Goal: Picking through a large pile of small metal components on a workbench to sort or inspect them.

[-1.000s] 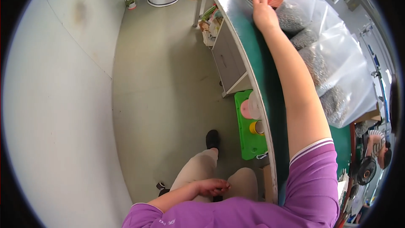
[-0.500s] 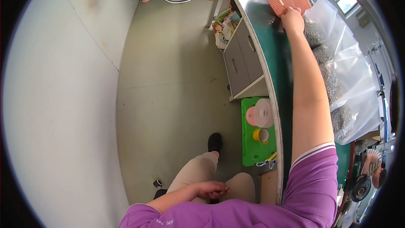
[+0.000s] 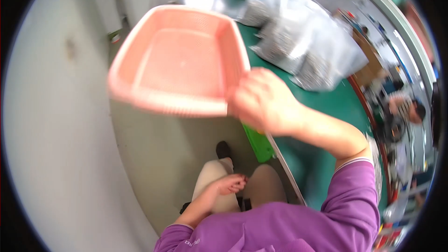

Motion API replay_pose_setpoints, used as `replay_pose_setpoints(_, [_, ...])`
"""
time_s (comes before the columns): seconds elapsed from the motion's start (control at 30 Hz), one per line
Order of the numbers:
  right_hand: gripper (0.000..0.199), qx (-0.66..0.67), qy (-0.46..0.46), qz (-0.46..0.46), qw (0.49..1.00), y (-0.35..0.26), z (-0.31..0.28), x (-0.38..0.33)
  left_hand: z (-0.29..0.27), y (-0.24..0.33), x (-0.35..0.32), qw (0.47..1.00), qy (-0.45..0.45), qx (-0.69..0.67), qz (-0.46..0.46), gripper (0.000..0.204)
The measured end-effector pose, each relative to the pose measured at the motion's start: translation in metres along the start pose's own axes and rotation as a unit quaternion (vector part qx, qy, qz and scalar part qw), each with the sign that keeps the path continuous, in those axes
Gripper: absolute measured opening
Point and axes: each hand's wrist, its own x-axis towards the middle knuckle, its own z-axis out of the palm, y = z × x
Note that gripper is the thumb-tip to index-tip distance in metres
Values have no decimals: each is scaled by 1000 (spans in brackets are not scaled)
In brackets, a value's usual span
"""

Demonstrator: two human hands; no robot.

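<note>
My right hand (image 3: 261, 100) is closed round the near right corner of a pink plastic basket (image 3: 182, 63). The basket has perforated walls and hangs in the air left of the green-topped table, tipped so that its bare inside shows. Motion smears the hand and the basket's near rim. Low down, my left hand (image 3: 232, 183) is held closed over my lap, its fingers curled inward. Whatever it may hold is hidden. Beyond my right hand, several clear plastic bags (image 3: 303, 32) of small grey metallic-looking pieces stand on the table.
The green tabletop (image 3: 322, 133) runs along my right side. A green board (image 3: 259, 144) lies beneath its edge, partly hidden by the basket and hand. A white wall (image 3: 56, 126) rises on the left. A co-worker (image 3: 410, 109) sits beyond the table at far right.
My right hand has lifted the pink basket off the far end of the table and brought it left and nearer. The view has turned and shifted. My left hand stays low and closed.
</note>
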Motion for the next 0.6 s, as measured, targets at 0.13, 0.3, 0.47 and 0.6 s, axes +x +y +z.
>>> replay_pose_setpoints(0.13, [15, -18, 33, -31, 999, -125, -96, -77, -37, -13, 16, 994, -100, -23, -47, 20])
replay_pose_setpoints(0.3, [22, -59, -31, 118, 991, -188, -155, -155, -21, -17, 33, 999, 28, 6, -23, 24])
replay_pose_setpoints(0.47, [24, -58, -34, 301, 951, -163, -144, -225, 75, -31, 19, 959, 197, 202, -27, 23])
replay_pose_setpoints(0.6, [26, -40, -25, 347, 937, -110, -103, -280, 87, -37, 9, 938, 201, 268, -87, 20])
